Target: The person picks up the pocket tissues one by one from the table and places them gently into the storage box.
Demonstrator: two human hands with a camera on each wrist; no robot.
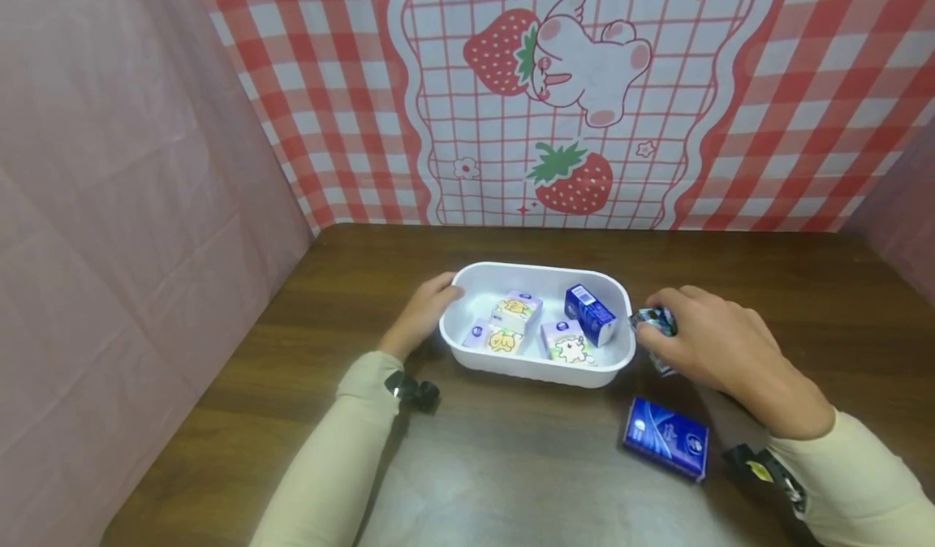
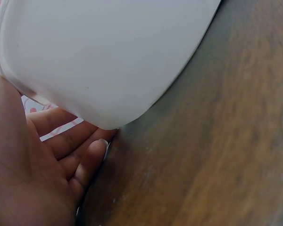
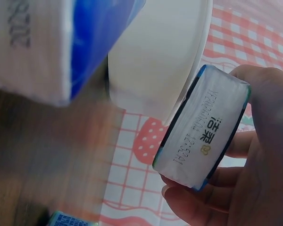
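A white plastic basin [image 1: 536,371] stands on the wooden table, with several small tissue packs inside. My left hand [image 1: 420,316] holds its left end, thumb at the rim and fingers against the outside. Inside lie yellow-and-lilac packs [image 1: 517,307], a lilac pack with a white cartoon figure [image 1: 567,342] and a dark blue pack [image 1: 590,315] tilted on its side. My right hand [image 1: 719,340] grips a tissue pack [image 3: 203,132] with dark edges and a white printed end, just outside the basin's right end. Its far side is hidden by the fingers.
A flat blue tissue pack [image 1: 666,439] lies on the table [image 1: 482,458] in front of my right hand. Another printed pack [image 3: 71,219] shows at the bottom of the right wrist view. A red-and-white checked cloth [image 1: 351,101] hangs behind the table.
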